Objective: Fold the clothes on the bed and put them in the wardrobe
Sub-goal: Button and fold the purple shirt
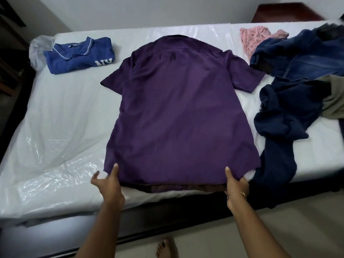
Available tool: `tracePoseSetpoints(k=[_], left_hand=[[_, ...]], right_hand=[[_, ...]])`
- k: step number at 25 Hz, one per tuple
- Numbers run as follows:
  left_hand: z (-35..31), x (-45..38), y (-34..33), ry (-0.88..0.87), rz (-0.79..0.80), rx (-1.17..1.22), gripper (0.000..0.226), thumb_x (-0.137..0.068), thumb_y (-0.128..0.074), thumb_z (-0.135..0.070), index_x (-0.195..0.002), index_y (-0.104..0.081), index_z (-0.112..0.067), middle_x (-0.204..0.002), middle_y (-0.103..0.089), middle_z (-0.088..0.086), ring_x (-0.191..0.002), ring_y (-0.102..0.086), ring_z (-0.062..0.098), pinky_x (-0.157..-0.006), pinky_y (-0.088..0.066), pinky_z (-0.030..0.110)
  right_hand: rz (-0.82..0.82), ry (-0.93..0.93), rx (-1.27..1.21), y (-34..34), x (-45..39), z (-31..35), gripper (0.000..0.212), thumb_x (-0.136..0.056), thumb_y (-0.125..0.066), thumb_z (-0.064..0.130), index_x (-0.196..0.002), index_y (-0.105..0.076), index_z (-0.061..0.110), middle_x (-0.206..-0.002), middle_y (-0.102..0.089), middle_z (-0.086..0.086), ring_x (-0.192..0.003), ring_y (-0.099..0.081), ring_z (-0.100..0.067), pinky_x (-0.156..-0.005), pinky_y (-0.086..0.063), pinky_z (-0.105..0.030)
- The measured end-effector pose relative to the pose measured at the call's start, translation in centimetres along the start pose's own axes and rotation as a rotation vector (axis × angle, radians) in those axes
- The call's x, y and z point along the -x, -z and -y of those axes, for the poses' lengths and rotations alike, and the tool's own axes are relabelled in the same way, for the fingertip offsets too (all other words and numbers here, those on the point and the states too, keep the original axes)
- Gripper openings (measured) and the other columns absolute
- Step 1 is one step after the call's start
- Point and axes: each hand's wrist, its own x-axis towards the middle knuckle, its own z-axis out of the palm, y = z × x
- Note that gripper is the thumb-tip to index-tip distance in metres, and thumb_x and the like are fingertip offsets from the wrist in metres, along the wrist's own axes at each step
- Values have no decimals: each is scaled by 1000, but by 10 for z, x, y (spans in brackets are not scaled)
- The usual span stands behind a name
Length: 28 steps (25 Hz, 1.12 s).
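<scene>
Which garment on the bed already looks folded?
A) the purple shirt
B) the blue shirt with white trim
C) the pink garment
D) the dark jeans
B: the blue shirt with white trim lies as a compact bundle at the far left, while the purple shirt is spread flat.

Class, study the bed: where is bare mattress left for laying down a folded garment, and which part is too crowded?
Free: the wide stretch of plastic-covered mattress left of the purple shirt, in front of the folded blue shirt; also a small strip between those two shirts. Crowded: the right side, where the jeans, navy garment and pink cloth pile up.
</scene>
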Motion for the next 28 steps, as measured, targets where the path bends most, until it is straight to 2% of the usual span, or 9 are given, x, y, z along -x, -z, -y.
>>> tracePoseSetpoints(k=[3, 6, 9, 12, 16, 19, 22, 25, 28], left_hand=[[-6, -7, -4, -226, 78, -182, 49, -93, -57, 9, -124, -47, -28, -113, -60, 12, -93, -58, 19, -87, -48, 26], [-3, -5, 5, -307, 116, -260, 66, -82, -42, 22, -128, -71, -15, -130, -59, -4, -113, -60, 8, -101, -48, 22], [3, -11, 23, -360, 75, -300, 79, -81, -34, 20, -151, -53, -12, -159, -41, -13, -141, -42, -3, -118, -35, 19], [6, -11, 28, -336, 23, -364, 85, -87, -48, 12, -164, -29, -17, -164, -23, 0, -144, -40, 12, -118, -35, 23], [10, 5, 21, -299, -174, -617, 86, -87, -64, -9, -163, -27, -20, -165, -20, 8, -145, -34, 35, -118, -36, 48], [23, 20, 2, -618, -67, -960, 82, -79, -74, -14, -154, -43, -20, -167, -27, 9, -151, -27, 38, -117, -28, 61], [44, 22, -24, -814, 189, -1096, 76, -76, -76, -13, -147, -53, -18, -165, -33, 6, -158, -19, 31, -122, -17, 61], [61, 11, -27, -870, 330, -1191, 66, -80, -78, -12, -143, -58, -12, -160, -42, 12, -153, -29, 38, -119, -29, 63], [61, 2, -20, -788, 249, -1245, 48, -83, -77, -18, -129, -68, -8, -147, -56, 12, -134, -51, 41, -101, -47, 64]], right_hand=[[-11, 53, 98, -1, -3, -9, 41, -120, -90, 23, -157, -85, 7, -154, -86, -18, -134, -81, -42, -135, -70, -63], [-48, 60, 174, 5, -12, -15, 31, -120, -90, 19, -145, -88, 1, -147, -89, -25, -129, -83, -44, -129, -73, -65], [-63, 58, 240, 12, -11, -19, 37, -117, -93, 23, -146, -83, 2, -144, -89, -25, -119, -83, -44, -114, -74, -61], [-166, 70, 208, 21, -17, -14, 64, -111, -98, 30, -160, -63, 8, -144, -84, -24, -110, -81, -43, -104, -74, -62], [-328, 214, 392, 26, -18, -5, 96, -104, -103, 15, -182, -47, 8, -165, -64, -35, -143, -68, -57, -127, -68, -77], [-404, 472, 674, 13, 0, -5, 90, -95, -106, 12, -173, -61, 10, -156, -58, -28, -136, -61, -53, -114, -73, -77], [-300, 697, 854, -12, 12, -3, 73, -94, -96, 21, -163, -73, 19, -151, -59, -17, -131, -63, -44, -127, -65, -81], [-156, 791, 983, -30, 17, 2, 71, -98, -104, 26, -164, -78, 23, -163, -63, -14, -144, -61, -40, -116, -75, -73], [-143, 804, 1034, -38, 18, 0, 61, -100, -105, 35, -157, -84, 23, -162, -70, -12, -152, -56, -38, -112, -76, -68]])
